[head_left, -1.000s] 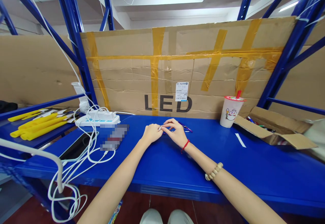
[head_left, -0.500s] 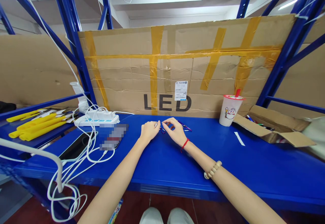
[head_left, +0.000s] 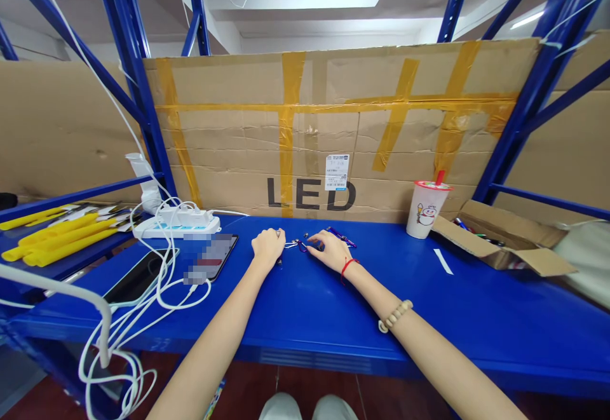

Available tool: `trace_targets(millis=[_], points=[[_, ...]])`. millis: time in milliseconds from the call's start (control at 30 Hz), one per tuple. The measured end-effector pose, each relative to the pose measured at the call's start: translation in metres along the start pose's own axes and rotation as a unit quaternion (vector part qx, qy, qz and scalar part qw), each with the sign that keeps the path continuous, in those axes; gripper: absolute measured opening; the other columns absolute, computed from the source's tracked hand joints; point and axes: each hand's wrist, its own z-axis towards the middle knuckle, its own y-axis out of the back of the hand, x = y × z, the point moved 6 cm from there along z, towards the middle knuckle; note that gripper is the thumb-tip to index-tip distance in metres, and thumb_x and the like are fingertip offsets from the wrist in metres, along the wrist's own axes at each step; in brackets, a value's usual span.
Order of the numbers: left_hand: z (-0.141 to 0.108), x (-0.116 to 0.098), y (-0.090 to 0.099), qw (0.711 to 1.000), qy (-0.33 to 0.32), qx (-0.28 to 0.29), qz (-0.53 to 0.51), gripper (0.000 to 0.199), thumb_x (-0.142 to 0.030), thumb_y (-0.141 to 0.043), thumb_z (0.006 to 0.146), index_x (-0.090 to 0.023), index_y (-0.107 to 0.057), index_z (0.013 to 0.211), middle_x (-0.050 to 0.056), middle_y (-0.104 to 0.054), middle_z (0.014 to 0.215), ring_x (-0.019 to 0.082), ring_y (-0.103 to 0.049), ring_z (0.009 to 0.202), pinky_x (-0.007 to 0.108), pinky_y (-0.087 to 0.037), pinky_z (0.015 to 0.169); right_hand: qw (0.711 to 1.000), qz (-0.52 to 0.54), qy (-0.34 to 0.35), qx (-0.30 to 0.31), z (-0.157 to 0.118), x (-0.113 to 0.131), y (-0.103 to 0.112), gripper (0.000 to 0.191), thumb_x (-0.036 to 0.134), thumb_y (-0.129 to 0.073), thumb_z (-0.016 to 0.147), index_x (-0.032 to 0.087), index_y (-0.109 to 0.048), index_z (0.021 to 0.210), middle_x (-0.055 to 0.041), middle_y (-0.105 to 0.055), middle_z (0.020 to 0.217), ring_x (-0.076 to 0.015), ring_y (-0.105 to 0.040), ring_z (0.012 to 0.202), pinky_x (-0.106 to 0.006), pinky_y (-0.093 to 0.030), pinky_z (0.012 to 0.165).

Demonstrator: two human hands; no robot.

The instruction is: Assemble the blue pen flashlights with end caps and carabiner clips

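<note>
My left hand (head_left: pixel 268 246) is closed in a loose fist above the blue tabletop (head_left: pixel 295 305). A small dark end pokes out below its fingers; the rest of what it grips is hidden. My right hand (head_left: pixel 330 251) lies low over the table, thumb and fingers apart. Right at its fingertips is a small dark purple piece with a curved outline (head_left: pixel 301 246), too small to name. Thin silvery pieces (head_left: pixel 290 244) lie between the two hands. Just beyond my right hand are slim purple pieces (head_left: pixel 342 237), partly covered by it.
Left of my hands are two phones (head_left: pixel 138 275), white cables (head_left: pixel 166 280) and a power strip (head_left: pixel 178 223). To the right stand a lidded cup (head_left: pixel 426 210) and an open cardboard box (head_left: pixel 500 258), near a white strip (head_left: pixel 443 261). A large cardboard sheet (head_left: pixel 229 140) backs the table.
My hands have moved apart: the left slightly leftward, the right lower with its pinch opened. Small purple and silvery pieces now show between them. The view has shifted slightly.
</note>
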Motion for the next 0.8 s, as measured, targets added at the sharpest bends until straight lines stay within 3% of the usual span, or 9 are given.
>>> trace_targets(millis=[233, 333, 533, 633, 800], points=[[-0.003, -0.008, -0.002, 0.998, -0.014, 0.045, -0.042, 0.047, -0.037, -0.025, 0.082, -0.014, -0.065, 0.078, 0.014, -0.066, 0.075, 0.027, -0.060, 0.086, 0.035, -0.042, 0.073, 0.999, -0.024, 0.004, 0.037, -0.002, -0.002, -0.007, 0.020, 0.031, -0.055, 0.075, 0.025, -0.064, 0.092, -0.0011, -0.060, 0.088, -0.0141, -0.055, 0.079, -0.025, -0.042, 0.065], [-0.004, -0.010, -0.005, 0.994, -0.017, 0.074, -0.072, 0.045, -0.036, -0.026, 0.081, -0.015, -0.065, 0.069, 0.010, -0.065, 0.062, 0.023, -0.061, 0.076, 0.033, -0.042, 0.072, 0.999, -0.020, 0.006, 0.042, 0.000, -0.005, -0.010, 0.020, 0.029, -0.054, 0.076, 0.024, -0.064, 0.092, -0.0017, -0.060, 0.087, -0.0136, -0.055, 0.077, -0.025, -0.042, 0.065], [-0.006, -0.010, -0.013, 0.982, -0.007, 0.132, -0.135, 0.047, -0.037, -0.024, 0.080, -0.018, -0.064, 0.063, 0.003, -0.065, 0.058, 0.015, -0.056, 0.050, 0.028, -0.043, 0.065, 0.998, 0.015, 0.004, 0.062, 0.005, -0.009, -0.016, 0.021, 0.022, -0.053, 0.076, 0.019, -0.063, 0.095, -0.0026, -0.060, 0.085, -0.0109, -0.055, 0.070, -0.022, -0.043, 0.066], [-0.006, -0.012, -0.012, 0.981, -0.012, 0.125, -0.145, 0.049, -0.038, -0.023, 0.081, -0.019, -0.065, 0.064, 0.002, -0.064, 0.056, 0.014, -0.056, 0.050, 0.027, -0.043, 0.064, 0.998, 0.026, 0.000, 0.064, 0.005, -0.009, -0.015, 0.022, 0.021, -0.054, 0.075, 0.018, -0.062, 0.095, -0.0020, -0.061, 0.082, -0.0101, -0.055, 0.069, -0.021, -0.043, 0.066], [-0.003, -0.010, -0.005, 0.993, -0.006, 0.061, -0.104, 0.053, -0.046, -0.023, 0.083, -0.018, -0.066, 0.071, 0.007, -0.066, 0.065, 0.021, -0.062, 0.071, 0.031, -0.042, 0.070, 0.998, -0.043, -0.043, 0.016, 0.002, -0.008, -0.001, 0.024, 0.031, -0.056, 0.074, 0.023, -0.063, 0.096, -0.0022, -0.059, 0.094, -0.0130, -0.056, 0.080, -0.022, -0.041, 0.064]])
